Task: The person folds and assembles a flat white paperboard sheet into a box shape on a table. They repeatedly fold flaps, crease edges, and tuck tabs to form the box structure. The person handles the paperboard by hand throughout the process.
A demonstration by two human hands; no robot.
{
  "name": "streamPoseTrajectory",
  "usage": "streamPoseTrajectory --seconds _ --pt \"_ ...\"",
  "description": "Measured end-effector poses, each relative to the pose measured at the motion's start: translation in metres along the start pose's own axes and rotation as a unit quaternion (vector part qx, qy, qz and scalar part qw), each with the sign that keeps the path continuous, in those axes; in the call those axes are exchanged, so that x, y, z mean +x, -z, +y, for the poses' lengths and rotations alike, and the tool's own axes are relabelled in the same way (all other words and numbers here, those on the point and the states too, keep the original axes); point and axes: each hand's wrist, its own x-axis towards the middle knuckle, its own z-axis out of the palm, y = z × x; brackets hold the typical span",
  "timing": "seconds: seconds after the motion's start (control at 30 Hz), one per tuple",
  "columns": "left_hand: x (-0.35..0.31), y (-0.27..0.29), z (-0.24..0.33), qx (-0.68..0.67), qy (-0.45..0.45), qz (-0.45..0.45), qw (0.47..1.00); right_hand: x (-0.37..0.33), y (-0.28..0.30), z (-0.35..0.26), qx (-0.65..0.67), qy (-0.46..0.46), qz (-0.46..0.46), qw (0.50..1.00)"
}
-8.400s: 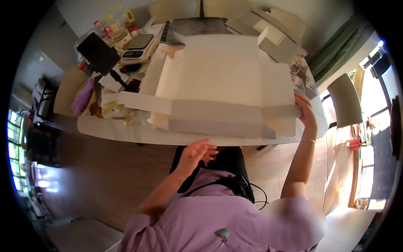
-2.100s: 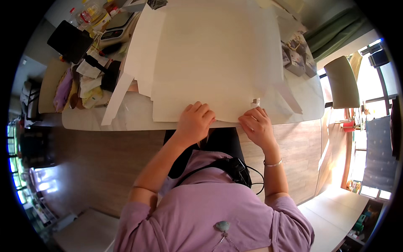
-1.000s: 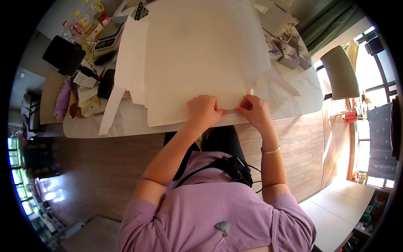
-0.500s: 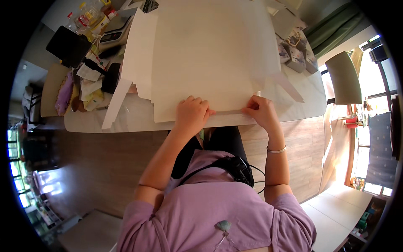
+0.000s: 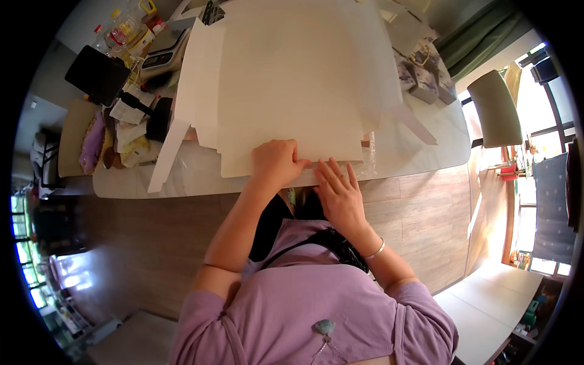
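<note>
Pale cardboard (image 5: 292,91), a large flattened sheet with flaps, is spread over most of the table (image 5: 401,146), its near edge lying along the table's near side. That edge is pressed by the left hand (image 5: 275,163), whose fingers are curled down onto it. The right hand (image 5: 340,194) is laid flat and open just beside it, fingers spread, fingertips at the board's edge.

Half a second ago both hands were set well apart on the near edge, the right one near the sheet's right corner. Now the right hand has been drawn in to the left and nearer the body, so that the two are almost touching. The pressing thus appears to have been gathered at the middle of the edge, as if a fold or seam there were being flattened.

Whether anything small is held under the left fingers cannot be told. The sheet's far end is cut off by the picture's rim. To the far left, clutter (image 5: 131,121) with bottles and a dark tablet (image 5: 97,74) is half covered by a side flap.
</note>
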Motion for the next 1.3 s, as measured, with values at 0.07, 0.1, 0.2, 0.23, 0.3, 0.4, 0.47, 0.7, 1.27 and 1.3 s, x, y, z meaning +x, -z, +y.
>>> streamPoseTrajectory --seconds 0.07,0.1,0.2,0.23,0.3,0.4,0.47,0.7,1.27,1.3 --pt "0.0 0.0 -0.001 -0.001 0.005 -0.003 1.0 -0.005 0.0 -0.007 -0.012 0.001 -0.024 1.0" --pt "0.0 -0.001 -0.002 -0.001 0.004 -0.002 1.0 -0.005 0.002 -0.008 -0.006 -0.011 -0.04 0.999" --pt "0.0 -0.003 -0.005 -0.009 -0.005 0.008 1.0 -0.006 0.001 -0.008 -0.008 -0.031 -0.072 0.997" --pt "-0.001 -0.003 -0.007 -0.013 -0.009 0.013 1.0 -0.006 0.001 -0.007 -0.011 -0.034 -0.08 0.996" --pt "-0.003 0.001 -0.01 -0.04 -0.009 0.012 0.999 -0.005 0.001 -0.009 -0.028 -0.043 -0.083 0.995" --pt "-0.012 0.005 -0.022 -0.07 -0.031 0.041 0.996 -0.002 0.002 -0.012 -0.033 -0.053 -0.084 0.995" --pt "-0.021 0.009 -0.033 -0.073 -0.049 0.069 0.994 0.001 0.003 -0.015 -0.035 -0.061 -0.09 0.993" --pt "-0.035 0.0 -0.059 -0.066 -0.071 0.144 0.985 0.01 0.002 -0.037 -0.104 -0.047 -0.095 0.989" --pt "-0.036 0.008 -0.083 -0.081 -0.028 0.144 0.986 0.028 -0.008 -0.064 0.03 0.026 -0.137 0.99" --pt "-0.042 0.011 -0.093 -0.096 -0.036 0.147 0.984 0.028 -0.008 -0.063 0.017 0.028 -0.137 0.99"
